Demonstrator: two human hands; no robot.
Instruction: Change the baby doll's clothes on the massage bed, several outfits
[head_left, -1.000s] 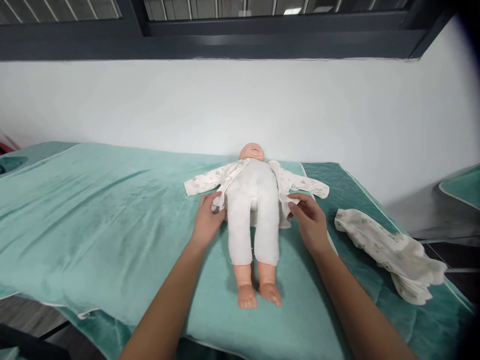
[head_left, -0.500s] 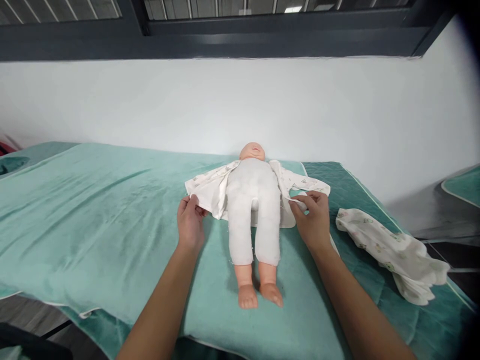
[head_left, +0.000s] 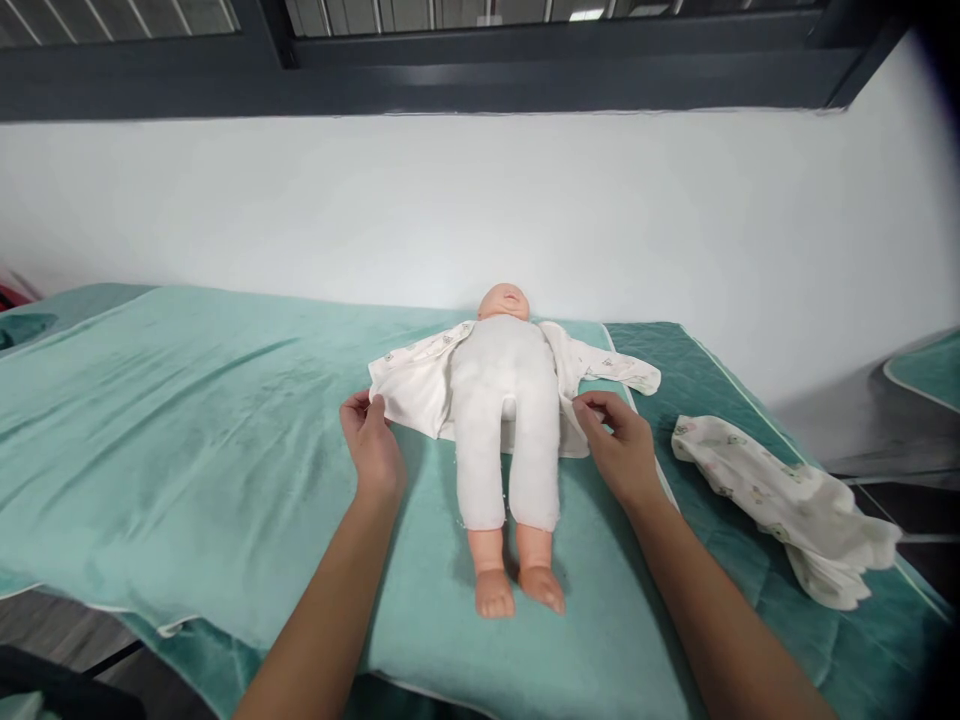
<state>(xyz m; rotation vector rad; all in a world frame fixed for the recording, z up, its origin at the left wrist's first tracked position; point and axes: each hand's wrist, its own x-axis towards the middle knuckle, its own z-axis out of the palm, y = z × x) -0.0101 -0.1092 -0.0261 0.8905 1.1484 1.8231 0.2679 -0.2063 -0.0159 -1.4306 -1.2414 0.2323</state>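
Observation:
A baby doll (head_left: 504, 375) with a white cloth body lies on its back, feet toward me. Its arms appear covered by the sleeves of a white printed baby shirt (head_left: 420, 385), which is spread open at the front and partly under the body. My left hand (head_left: 373, 445) pinches the shirt's edge near the left-side sleeve end. On the other side, my right hand (head_left: 619, 440) has thumb and fingers closed on the edge of the front panel, below the right-side sleeve. The top of the doll's head is out of sight.
White printed baby trousers (head_left: 787, 500) lie crumpled at the right on a dark green quilted cover (head_left: 750, 590). A light green sheet (head_left: 225, 430) spreads under the doll. Behind stands a white wall (head_left: 375, 210), with a dark metal frame (head_left: 525, 75) above it.
My right hand has moved slightly down and left, from beside the sleeve to the panel's lower edge. My left hand has shifted slightly left. The doll stays in place.

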